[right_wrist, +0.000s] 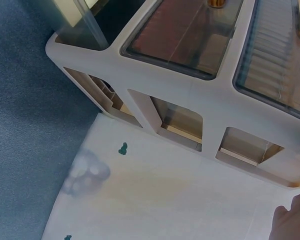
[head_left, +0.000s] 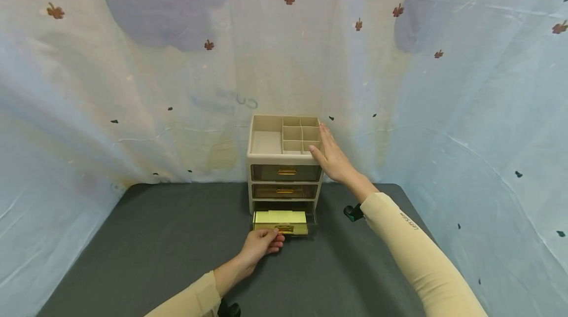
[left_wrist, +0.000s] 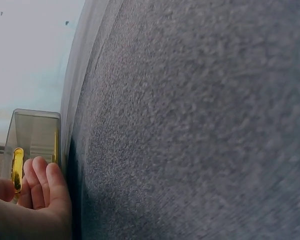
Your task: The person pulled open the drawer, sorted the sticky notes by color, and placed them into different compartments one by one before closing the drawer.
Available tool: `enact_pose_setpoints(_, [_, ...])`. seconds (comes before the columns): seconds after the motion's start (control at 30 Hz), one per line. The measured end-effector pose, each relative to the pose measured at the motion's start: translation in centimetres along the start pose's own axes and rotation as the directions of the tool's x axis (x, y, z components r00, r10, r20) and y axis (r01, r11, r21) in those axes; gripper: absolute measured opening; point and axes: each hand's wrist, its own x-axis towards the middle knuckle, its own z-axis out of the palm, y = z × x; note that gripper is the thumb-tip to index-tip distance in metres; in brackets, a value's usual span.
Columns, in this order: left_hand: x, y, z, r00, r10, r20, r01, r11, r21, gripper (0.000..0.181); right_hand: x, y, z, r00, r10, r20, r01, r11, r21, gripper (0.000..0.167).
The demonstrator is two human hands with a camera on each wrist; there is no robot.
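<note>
A beige desktop drawer organizer (head_left: 284, 159) stands at the back of the dark table, its lowest drawer (head_left: 312, 224) pulled out. In that see-through drawer lie pale yellow paper pieces (head_left: 280, 216). My left hand (head_left: 261, 247) pinches the drawer's gold handle (left_wrist: 17, 170) between thumb and index finger; the other fingers are bent beneath it. At the organizer's upper right side, my right hand (head_left: 335, 159) rests with its fingers straight along the wall and the thumb on the top edge. Only part of the right hand (right_wrist: 292, 220) shows in the right wrist view.
Two more drawers with gold handles, the upper (head_left: 287, 172) and the middle (head_left: 285, 191), are shut. Compartments (head_left: 292, 133) divide the organizer's top. A patterned cloth (head_left: 284, 60) hangs behind the grey-black table (head_left: 191, 238).
</note>
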Motion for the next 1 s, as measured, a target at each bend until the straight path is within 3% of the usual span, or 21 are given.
enact_pose_setpoints(1.0, [3.8, 0.3, 0.2, 0.997, 0.004, -0.079, -0.009, 0.998, -0.06, 0.038, 0.0, -0.1, 0.0, 1.0, 0.012, 0.007, -0.012, 1.0, 0.02, 0.08])
